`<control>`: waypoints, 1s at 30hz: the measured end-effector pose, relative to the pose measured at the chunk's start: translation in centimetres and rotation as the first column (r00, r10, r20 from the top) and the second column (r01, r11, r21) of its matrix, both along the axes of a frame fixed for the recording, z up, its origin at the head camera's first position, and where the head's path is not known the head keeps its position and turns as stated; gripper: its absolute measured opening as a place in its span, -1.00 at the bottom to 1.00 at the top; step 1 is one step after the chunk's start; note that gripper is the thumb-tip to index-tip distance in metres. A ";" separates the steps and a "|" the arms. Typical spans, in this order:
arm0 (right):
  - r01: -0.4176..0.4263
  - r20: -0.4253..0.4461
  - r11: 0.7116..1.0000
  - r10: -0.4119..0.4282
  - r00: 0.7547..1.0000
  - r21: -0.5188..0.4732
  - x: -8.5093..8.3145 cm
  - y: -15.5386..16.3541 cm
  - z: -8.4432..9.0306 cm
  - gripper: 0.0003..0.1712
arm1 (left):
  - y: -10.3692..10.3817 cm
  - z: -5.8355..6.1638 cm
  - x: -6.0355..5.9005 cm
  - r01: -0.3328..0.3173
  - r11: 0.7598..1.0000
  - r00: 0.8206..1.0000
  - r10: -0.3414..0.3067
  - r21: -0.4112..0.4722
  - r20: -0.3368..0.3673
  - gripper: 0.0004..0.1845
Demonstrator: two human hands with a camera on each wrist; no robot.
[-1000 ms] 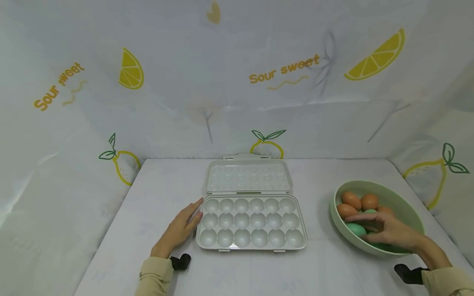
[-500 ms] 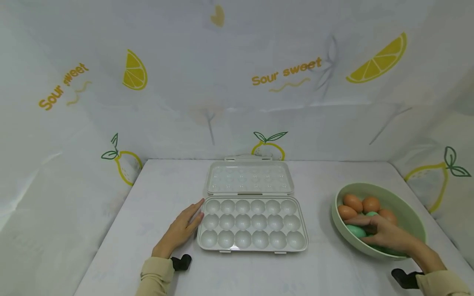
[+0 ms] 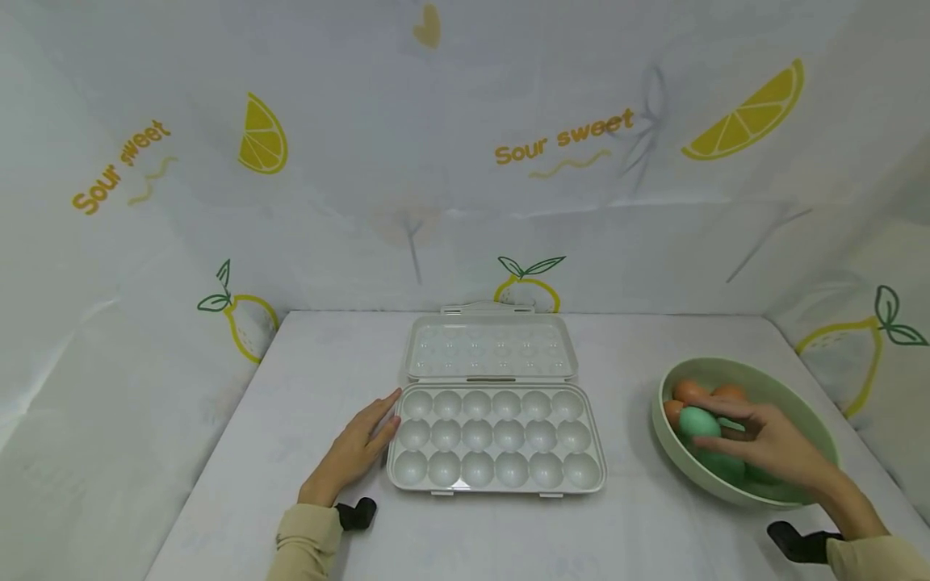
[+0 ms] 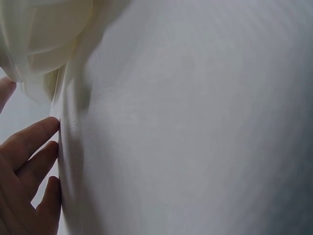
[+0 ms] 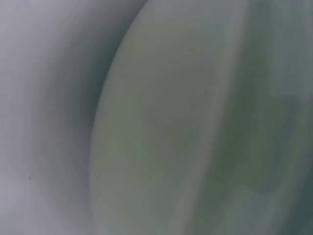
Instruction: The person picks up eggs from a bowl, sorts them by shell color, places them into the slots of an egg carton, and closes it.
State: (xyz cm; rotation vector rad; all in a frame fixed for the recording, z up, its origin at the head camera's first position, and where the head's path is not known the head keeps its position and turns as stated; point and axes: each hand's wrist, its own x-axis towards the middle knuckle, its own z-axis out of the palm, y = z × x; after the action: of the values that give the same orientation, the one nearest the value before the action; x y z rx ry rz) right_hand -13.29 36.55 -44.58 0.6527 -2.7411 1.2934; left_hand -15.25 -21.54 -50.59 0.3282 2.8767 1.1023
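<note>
My right hand (image 3: 777, 444) pinches a green egg (image 3: 700, 424) between thumb and fingers, over the pale green bowl (image 3: 795, 403) at the right. Brown eggs (image 3: 689, 392) and another green egg (image 3: 722, 466) lie in the bowl, partly hidden by the hand. A white egg tray (image 3: 494, 452) with rows of round hollows stands in the middle, its lid (image 3: 490, 347) folded back. Beside the tray's left edge rests my left hand (image 3: 352, 448), fingers extended and fingertips at the rim. In the left wrist view, the left hand's spread fingers (image 4: 36, 139) lie near the tray's side (image 4: 54, 29).
The white cloth-covered table (image 3: 327, 355) meets a hanging lemon-print cloth (image 3: 465, 234) behind and at the sides. The bowl's outer wall (image 5: 146, 137) fills much of the right wrist view. Black wrist mounts (image 3: 356, 514) sit by both sleeves.
The right hand has taken hold of the green egg and raised it a little from among the others in the bowl. The left hand and the tray stay in place.
</note>
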 end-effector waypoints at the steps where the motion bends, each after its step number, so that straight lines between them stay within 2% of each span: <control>1: 0.013 -0.016 1.000 -0.014 1.000 -0.009 0.0 -0.2 0.2 -0.35 | 0.0 0.0 0.0 0.000 1.000 1.000 0.000 0.001 -0.001 -0.42; 3: 0.031 -0.048 0.999 -0.032 0.998 -0.017 -0.1 -0.6 0.5 -0.34 | 0.0 0.0 0.0 -0.002 1.000 1.000 0.002 0.001 -0.003 -0.42; 7: 0.054 -0.052 0.997 -0.057 0.997 -0.057 -0.2 -1.3 1.1 -0.38 | 0.0 0.0 -0.1 -0.008 1.000 1.000 0.008 0.002 -0.005 -0.42; 16: 0.129 0.003 0.984 -0.130 0.992 -0.119 -0.3 -2.3 1.9 -0.42 | 0.0 -0.1 0.0 -0.012 1.000 1.000 0.012 0.004 0.008 -0.42; 25: 0.091 0.029 0.981 -0.087 0.996 -0.172 -1.1 -4.5 2.5 -0.36 | 0.0 -0.3 0.0 -0.013 1.000 1.000 0.013 0.004 0.007 -0.42; 30: 0.121 0.069 0.971 -0.109 0.992 -0.206 -1.7 -6.1 2.8 -0.37 | 0.0 -0.2 0.0 -0.011 1.000 1.000 0.011 0.004 0.005 -0.42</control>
State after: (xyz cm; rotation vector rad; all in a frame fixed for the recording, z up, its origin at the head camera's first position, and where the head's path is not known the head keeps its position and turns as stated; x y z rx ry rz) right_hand -15.00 30.40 -41.77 0.4402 -2.5899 1.5665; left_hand -15.22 -21.56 -50.80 0.3103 2.8762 1.1087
